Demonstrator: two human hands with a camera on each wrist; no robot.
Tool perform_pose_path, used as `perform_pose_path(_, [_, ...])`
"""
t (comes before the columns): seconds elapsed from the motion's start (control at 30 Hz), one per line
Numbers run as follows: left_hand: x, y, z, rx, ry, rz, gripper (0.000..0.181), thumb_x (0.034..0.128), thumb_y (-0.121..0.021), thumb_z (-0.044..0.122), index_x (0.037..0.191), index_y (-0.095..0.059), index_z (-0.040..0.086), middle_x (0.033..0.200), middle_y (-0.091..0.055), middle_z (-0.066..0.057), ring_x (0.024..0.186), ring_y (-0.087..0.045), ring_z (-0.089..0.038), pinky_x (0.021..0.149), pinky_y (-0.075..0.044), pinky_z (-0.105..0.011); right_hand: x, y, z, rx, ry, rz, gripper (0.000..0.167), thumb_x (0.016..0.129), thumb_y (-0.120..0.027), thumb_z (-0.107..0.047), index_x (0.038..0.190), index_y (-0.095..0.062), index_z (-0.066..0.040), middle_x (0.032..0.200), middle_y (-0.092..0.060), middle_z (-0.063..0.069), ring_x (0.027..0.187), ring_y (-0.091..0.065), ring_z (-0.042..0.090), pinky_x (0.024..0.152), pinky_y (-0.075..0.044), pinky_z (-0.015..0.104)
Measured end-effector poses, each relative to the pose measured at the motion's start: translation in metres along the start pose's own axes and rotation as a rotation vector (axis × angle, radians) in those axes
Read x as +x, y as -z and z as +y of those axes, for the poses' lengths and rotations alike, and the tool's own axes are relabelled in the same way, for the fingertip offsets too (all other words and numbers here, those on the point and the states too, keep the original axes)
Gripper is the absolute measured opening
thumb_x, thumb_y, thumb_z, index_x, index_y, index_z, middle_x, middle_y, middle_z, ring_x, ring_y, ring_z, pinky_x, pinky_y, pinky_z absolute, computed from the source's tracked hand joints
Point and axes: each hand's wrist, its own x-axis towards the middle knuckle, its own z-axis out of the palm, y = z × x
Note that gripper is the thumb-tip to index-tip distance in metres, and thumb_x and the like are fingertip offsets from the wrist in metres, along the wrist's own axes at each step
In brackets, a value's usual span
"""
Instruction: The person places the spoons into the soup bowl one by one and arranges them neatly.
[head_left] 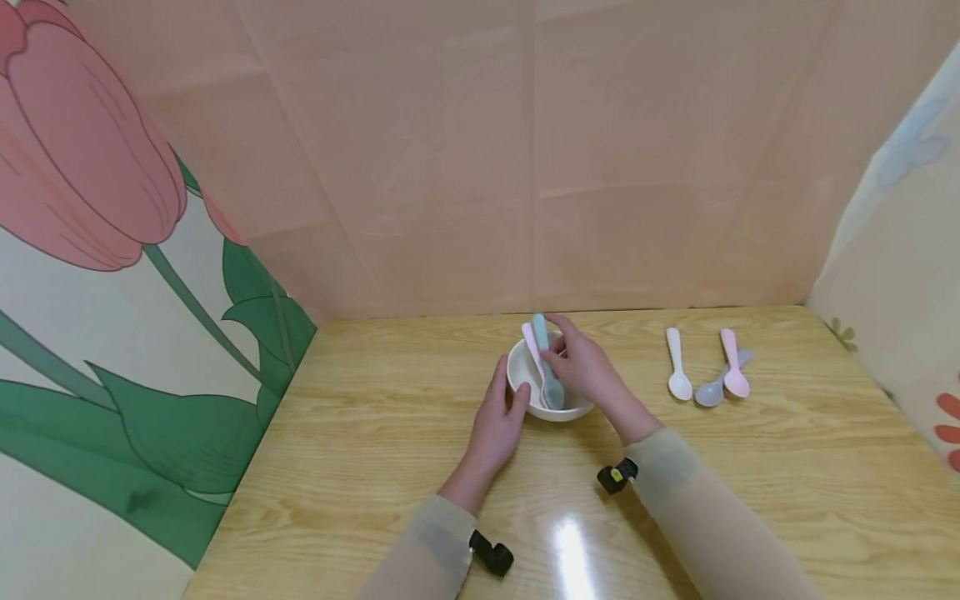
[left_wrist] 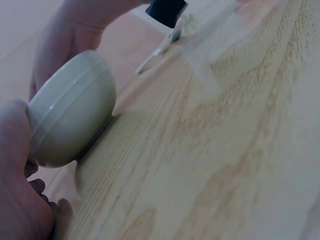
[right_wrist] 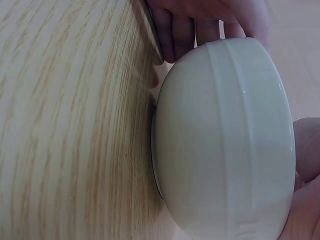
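A white bowl (head_left: 558,414) stands on the wooden table, also seen from the side as a pale bowl (left_wrist: 75,112) in the left wrist view. Inside it lean a pink spoon (head_left: 531,342) and a blue-green spoon (head_left: 553,390), their handles over the far rim. The left hand (head_left: 497,425) grips the bowl's left side, thumb at the near rim; its fingers (right_wrist: 207,30) show behind the bowl in the right wrist view. Over the bowl's right side, the right hand (head_left: 588,364) has bent fingers beside the blue-green handle; whether they pinch it cannot be told.
To the right on the table (head_left: 810,467) lie a white spoon (head_left: 678,385), a grey spoon (head_left: 708,394) and a pink spoon (head_left: 737,383), the pink one crossing over the grey. A plain pinkish backdrop (head_left: 450,167) rises behind the table, with flower-printed sheets at both sides.
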Motion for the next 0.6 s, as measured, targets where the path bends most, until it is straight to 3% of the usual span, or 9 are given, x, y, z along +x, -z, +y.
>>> perform_pose_path(0.33, [-0.0004,0.0002,0.0009,0.009,0.007,0.003,0.076,0.1163,-0.048,0.056,0.179,-0.017,0.027,0.180,-0.027,0.000,0.163,-0.029,-0.021,0.133,-0.026,-0.046,-0.0004,-0.0012,0.0002,-0.052,0.011,-0.010,0.068,0.110,-0.068,-0.011,0.170,-0.036,-0.008,0.099,-0.071,0.013,0.075,-0.065,0.022,0.066,-0.053,0.035])
perform_pose_path(0.6, [-0.0003,0.0002,0.0002,0.003,0.012,-0.003,0.076,0.1160,-0.047,0.057,0.179,-0.016,0.029,0.180,-0.026,0.001,0.163,-0.028,-0.020,0.133,-0.026,-0.046,0.0003,-0.0024,-0.0002,-0.096,-0.032,-0.037,0.067,0.111,-0.066,-0.013,0.171,-0.036,-0.009,0.111,-0.072,0.017,0.080,-0.068,0.024,0.069,-0.057,0.036])
